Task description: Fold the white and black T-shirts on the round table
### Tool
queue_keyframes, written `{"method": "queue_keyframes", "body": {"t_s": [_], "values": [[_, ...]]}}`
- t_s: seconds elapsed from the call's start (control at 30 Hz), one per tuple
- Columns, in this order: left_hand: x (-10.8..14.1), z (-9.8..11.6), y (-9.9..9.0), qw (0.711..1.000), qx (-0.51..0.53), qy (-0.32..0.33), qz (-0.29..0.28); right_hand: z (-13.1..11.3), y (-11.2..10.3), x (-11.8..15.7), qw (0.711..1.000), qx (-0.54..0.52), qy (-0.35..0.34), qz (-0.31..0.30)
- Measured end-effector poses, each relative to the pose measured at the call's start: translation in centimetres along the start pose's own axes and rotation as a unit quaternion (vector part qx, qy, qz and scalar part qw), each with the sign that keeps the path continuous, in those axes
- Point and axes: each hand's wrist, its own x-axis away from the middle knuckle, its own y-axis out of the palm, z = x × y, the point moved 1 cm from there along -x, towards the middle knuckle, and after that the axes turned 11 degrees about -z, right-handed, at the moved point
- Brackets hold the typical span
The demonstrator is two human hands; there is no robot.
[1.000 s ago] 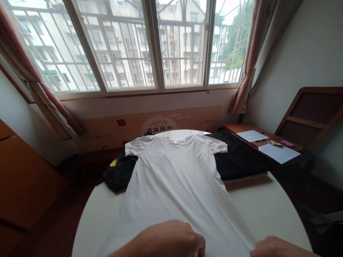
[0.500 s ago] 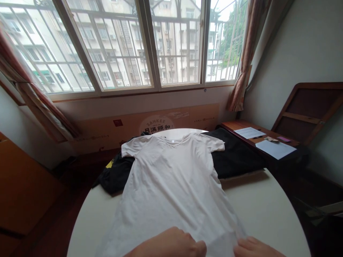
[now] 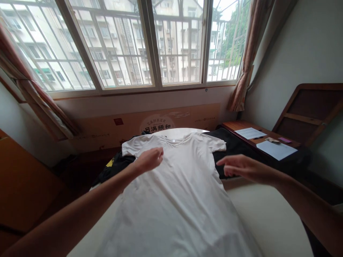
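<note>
A white short-sleeved T-shirt (image 3: 174,189) lies spread on the round white table (image 3: 257,207), its neckline toward the window and its lower part nearest me. Over the shirt's left chest, my left hand (image 3: 150,159) is closed with the fingers curled under, and no cloth shows pulled up in it. Beside the right edge of the shirt, just below the sleeve, my right hand (image 3: 237,166) is held out with the index finger extended and the others bent. Nothing is in it.
A folded black cloth (image 3: 225,137) lies under the right sleeve, and a black garment with a yellow patch (image 3: 109,162) under the left. At the right, a wooden side table (image 3: 230,125) carries white papers (image 3: 276,149). A printed cardboard panel (image 3: 125,121) stands below the window.
Both my hands have left the shirt's near end and moved forward, the left one over the chest and the right one beside the sleeve. The shirt lies nearly as before.
</note>
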Motion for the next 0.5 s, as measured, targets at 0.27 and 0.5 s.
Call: {"method": "queue_keyframes", "body": {"t_s": [0.27, 0.5], "values": [[-12.2, -11.8, -2.8, 0.979, 0.068, -0.177, 0.081, 5.9, -8.4, -17.4, 0.943, 0.178, 0.162, 0.231], [-16.8, -14.2, -1.0, 0.975, 0.129, -0.178, 0.038, 8.1, -8.3, -23.8, 0.922, 0.23, 0.228, 0.214]]}}
